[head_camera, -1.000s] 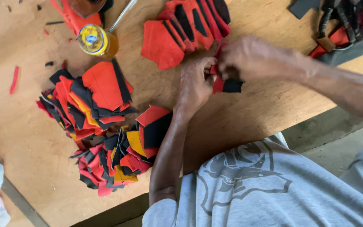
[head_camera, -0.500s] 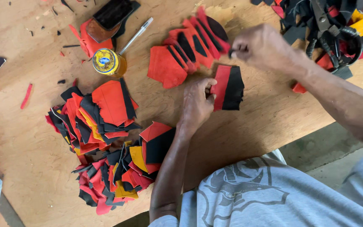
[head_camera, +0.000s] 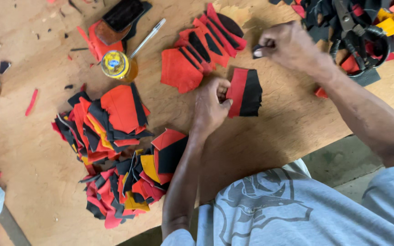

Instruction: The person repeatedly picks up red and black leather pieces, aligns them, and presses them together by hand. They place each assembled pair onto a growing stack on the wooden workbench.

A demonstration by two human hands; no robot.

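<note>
My left hand (head_camera: 210, 105) grips the left edge of a red-and-black leather piece (head_camera: 247, 92) near the middle of the wooden table (head_camera: 279, 132). My right hand (head_camera: 286, 45) is raised behind it, with the fingertips pinched on a small dark scrap (head_camera: 256, 48). A fanned row of red and black cut pieces (head_camera: 201, 50) lies just left of my right hand.
A big heap of red, black and yellow leather offcuts (head_camera: 115, 150) covers the table's left half. A small open glue tin (head_camera: 116, 64), a pen (head_camera: 148, 36) and a dark brush block (head_camera: 121, 16) lie at the back. Black scissors (head_camera: 356, 32) rest on scraps at the right.
My right hand has lifted away from the red-and-black piece toward the back right. My left hand stayed on the piece, which now lies flatter on the table.
</note>
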